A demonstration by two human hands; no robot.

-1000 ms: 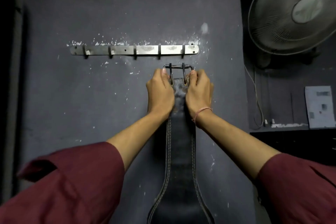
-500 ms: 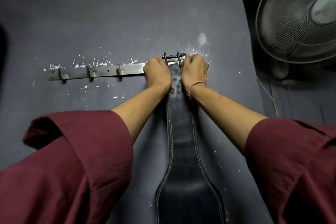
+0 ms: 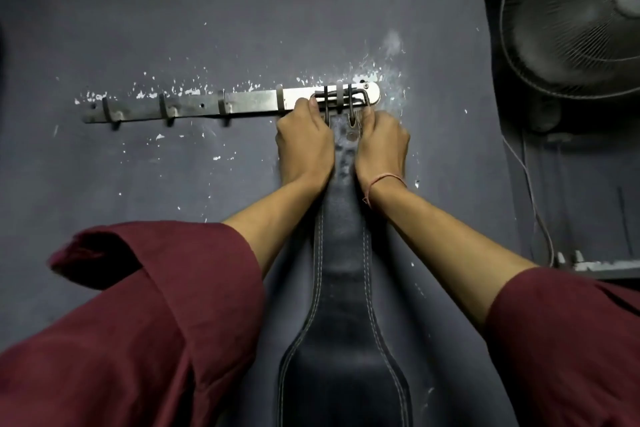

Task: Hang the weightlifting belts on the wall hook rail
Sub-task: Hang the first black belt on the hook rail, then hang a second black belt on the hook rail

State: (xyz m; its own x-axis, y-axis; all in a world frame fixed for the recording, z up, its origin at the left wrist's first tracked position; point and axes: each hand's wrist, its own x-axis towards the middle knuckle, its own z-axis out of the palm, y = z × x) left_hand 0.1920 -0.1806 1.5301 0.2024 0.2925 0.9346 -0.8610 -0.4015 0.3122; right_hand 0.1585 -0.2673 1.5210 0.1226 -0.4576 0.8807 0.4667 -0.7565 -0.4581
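Since last frame: buckle [image 3: 341, 102] raised from just under the rail to lie over its right end, both hands climbing with it.
Hook rail [image 3: 194, 109]: steel strip on the dark wall at 10 to 12 o'clock of the view; three hooks at left bare, paint chipped white around it.
Left hand [image 3: 304, 146]: closed on the left edge of the belt just under the buckle, thumb pressing the buckle frame.
Belt [image 3: 341, 322]: black stitched leather, narrow at the top, widening toward 6 o'clock, hanging straight down the wall between the forearms.
Right hand [image 3: 382, 147]: closed on the right edge, level with its partner.
Handling: likely heavy, stiff leather; best gripped close to the metal buckle, whose frame must drop over a hook.
Fan [image 3: 571, 17]: at 2 o'clock, well apart.
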